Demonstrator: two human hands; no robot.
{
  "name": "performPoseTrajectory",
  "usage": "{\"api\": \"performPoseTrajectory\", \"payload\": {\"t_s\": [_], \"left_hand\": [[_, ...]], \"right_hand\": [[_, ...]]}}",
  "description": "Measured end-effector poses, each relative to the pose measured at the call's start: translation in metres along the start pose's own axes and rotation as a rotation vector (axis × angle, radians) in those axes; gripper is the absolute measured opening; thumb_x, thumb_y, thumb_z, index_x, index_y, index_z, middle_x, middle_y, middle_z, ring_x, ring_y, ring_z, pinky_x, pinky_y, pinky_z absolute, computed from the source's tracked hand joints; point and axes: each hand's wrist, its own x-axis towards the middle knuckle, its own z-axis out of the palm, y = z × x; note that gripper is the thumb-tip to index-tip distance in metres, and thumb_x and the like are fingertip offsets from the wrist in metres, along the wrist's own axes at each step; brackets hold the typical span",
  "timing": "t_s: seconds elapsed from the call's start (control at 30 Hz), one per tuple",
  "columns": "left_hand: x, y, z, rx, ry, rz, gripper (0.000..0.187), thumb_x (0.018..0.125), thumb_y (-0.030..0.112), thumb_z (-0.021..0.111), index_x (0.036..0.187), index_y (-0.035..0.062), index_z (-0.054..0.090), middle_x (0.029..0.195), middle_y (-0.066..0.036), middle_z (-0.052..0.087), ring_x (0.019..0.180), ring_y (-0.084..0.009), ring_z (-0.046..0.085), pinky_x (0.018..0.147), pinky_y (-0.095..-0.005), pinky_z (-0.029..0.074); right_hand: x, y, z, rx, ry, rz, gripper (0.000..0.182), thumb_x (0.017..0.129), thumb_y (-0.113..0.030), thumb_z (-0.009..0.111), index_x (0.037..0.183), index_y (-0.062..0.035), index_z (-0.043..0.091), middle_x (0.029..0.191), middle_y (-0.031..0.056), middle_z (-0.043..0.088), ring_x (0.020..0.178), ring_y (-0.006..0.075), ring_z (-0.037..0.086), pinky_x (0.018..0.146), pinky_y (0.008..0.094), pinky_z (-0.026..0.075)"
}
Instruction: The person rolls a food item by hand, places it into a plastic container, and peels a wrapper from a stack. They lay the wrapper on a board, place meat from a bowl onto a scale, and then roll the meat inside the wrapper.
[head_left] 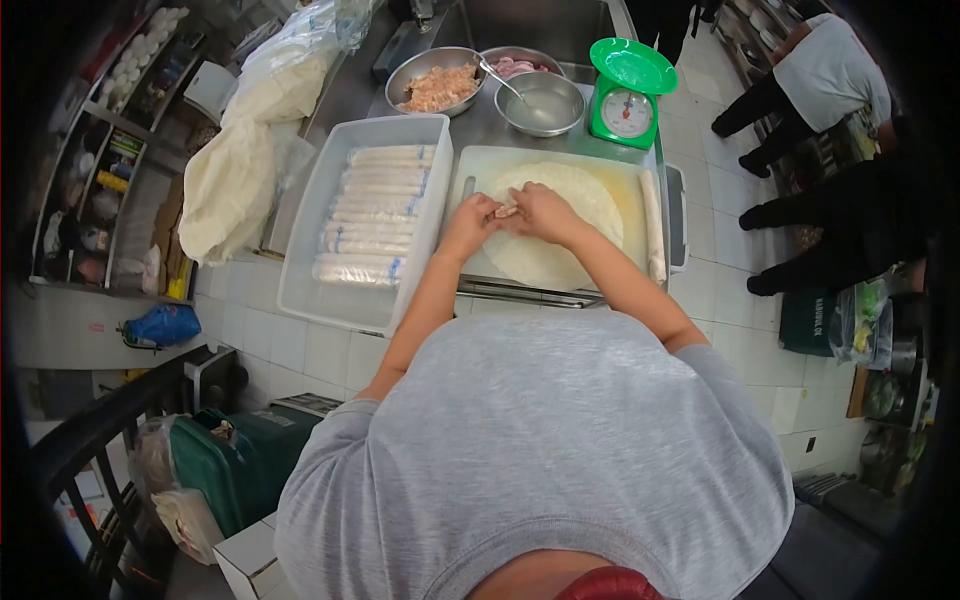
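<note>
A large round pale dough sheet (560, 255) lies on a white cutting board (480, 165). Over its left part, my left hand (472, 226) and my right hand (545, 213) meet with fingers closed on a small strip of pinkish filling (507, 211). Along the board's right edge rests a long pale roll (652, 225). To the left, a translucent plastic bin (300, 255) holds several wrapped rolls (372, 215) laid side by side. Behind the board stands a metal bowl (560, 105) of cloudy liquid with a spoon (500, 78) leaning in it.
At the back are a bowl of orange-pink filling (440, 88) and another with pink pieces (515, 66). A green scale (627, 110) stands at the back right. A cream cloth (230, 190) under plastic hangs at the left. Two people (825, 75) are at the right.
</note>
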Motion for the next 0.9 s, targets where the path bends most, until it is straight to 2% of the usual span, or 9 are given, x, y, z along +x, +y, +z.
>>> {"api": "performPoseTrajectory", "payload": {"t_s": [0.1, 0.2, 0.3, 0.4, 0.53, 0.63, 0.73, 0.83, 0.9], "left_hand": [[-0.001, 0.007, 0.000, -0.101, 0.069, 0.011, 0.030, 0.073, 0.008, 0.071, 0.102, 0.0055, 0.066, 0.093, -0.009, 0.059, 0.086, -0.0254, 0.059, 0.076, -0.0330, 0.048], [0.002, 0.000, 0.007, -0.136, 0.053, -0.010, 0.027, 0.072, 0.011, 0.072, 0.099, 0.0075, 0.068, 0.090, -0.008, 0.060, 0.086, -0.0268, 0.058, 0.077, -0.0335, 0.047], [0.012, -0.005, 0.012, -0.003, -0.011, 0.104, 0.022, 0.073, 0.014, 0.071, 0.095, 0.0090, 0.069, 0.092, -0.006, 0.061, 0.089, -0.0257, 0.057, 0.077, -0.0339, 0.046], [0.017, 0.003, 0.020, 0.169, 0.002, 0.203, 0.018, 0.075, 0.020, 0.069, 0.091, 0.0121, 0.071, 0.093, -0.003, 0.061, 0.090, -0.0238, 0.055, 0.078, -0.0352, 0.043], [0.019, 0.012, 0.024, 0.256, -0.060, 0.201, 0.020, 0.076, 0.031, 0.067, 0.091, 0.0179, 0.072, 0.092, 0.001, 0.061, 0.090, -0.0212, 0.053, 0.082, -0.0381, 0.037], [0.017, 0.025, 0.026, 0.196, -0.001, 0.229, 0.022, 0.076, 0.034, 0.067, 0.092, 0.0191, 0.072, 0.091, 0.002, 0.061, 0.091, -0.0195, 0.052, 0.083, -0.0383, 0.033], [0.020, 0.027, 0.032, 0.256, -0.110, 0.216, 0.026, 0.076, 0.034, 0.068, 0.097, 0.0190, 0.071, 0.096, 0.003, 0.061, 0.094, -0.0183, 0.051, 0.086, -0.0378, 0.030], [0.022, 0.034, 0.034, 0.323, -0.096, 0.192, 0.025, 0.076, 0.035, 0.068, 0.096, 0.0209, 0.071, 0.096, 0.005, 0.062, 0.094, -0.0169, 0.051, 0.086, -0.0375, 0.029], [0.019, 0.047, 0.032, 0.334, -0.052, 0.252, 0.023, 0.076, 0.034, 0.068, 0.094, 0.0213, 0.072, 0.094, 0.006, 0.062, 0.093, -0.0163, 0.052, 0.086, -0.0389, 0.028]], "right_hand": [[-0.020, 0.004, -0.016, 0.011, 0.072, 0.000, 0.028, 0.069, -0.020, 0.071, 0.094, -0.0077, 0.065, 0.093, 0.0100, 0.057, 0.092, 0.0297, 0.054, 0.079, 0.0405, 0.044], [-0.033, 0.022, 0.000, -0.006, 0.105, -0.026, 0.040, 0.067, -0.021, 0.074, 0.103, -0.0079, 0.063, 0.092, 0.0087, 0.056, 0.088, 0.0286, 0.052, 0.078, 0.0378, 0.042], [-0.032, 0.032, -0.005, 0.053, 0.091, -0.089, 0.036, 0.068, -0.020, 0.074, 0.100, -0.0080, 0.063, 0.090, 0.0084, 0.056, 0.086, 0.0280, 0.052, 0.077, 0.0367, 0.042], [-0.044, 0.019, -0.018, 0.014, 0.213, -0.103, 0.024, 0.070, -0.015, 0.072, 0.091, -0.0062, 0.064, 0.087, 0.0074, 0.055, 0.085, 0.0288, 0.052, 0.077, 0.0391, 0.042], [-0.045, 0.043, -0.005, 0.153, 0.098, -0.019, 0.025, 0.069, -0.013, 0.072, 0.090, -0.0051, 0.062, 0.090, 0.0100, 0.054, 0.087, 0.0299, 0.051, 0.077, 0.0392, 0.042], [-0.044, 0.042, -0.015, 0.189, 0.101, -0.018, 0.022, 0.068, -0.010, 0.071, 0.086, -0.0041, 0.060, 0.090, 0.0120, 0.054, 0.089, 0.0313, 0.051, 0.077, 0.0397, 0.043], [-0.054, 0.026, -0.033, 0.147, 0.142, -0.040, 0.021, 0.068, -0.007, 0.069, 0.086, -0.0036, 0.059, 0.091, 0.0125, 0.053, 0.090, 0.0321, 0.051, 0.077, 0.0395, 0.044], [-0.061, 0.050, -0.018, 0.130, 0.072, 0.041, 0.025, 0.069, -0.010, 0.070, 0.091, -0.0038, 0.061, 0.093, 0.0121, 0.054, 0.090, 0.0317, 0.052, 0.078, 0.0391, 0.044], [-0.058, 0.053, -0.019, 0.161, 0.039, 0.075, 0.027, 0.070, -0.014, 0.072, 0.094, -0.0044, 0.062, 0.094, 0.0115, 0.054, 0.090, 0.0312, 0.052, 0.078, 0.0381, 0.044]]}}
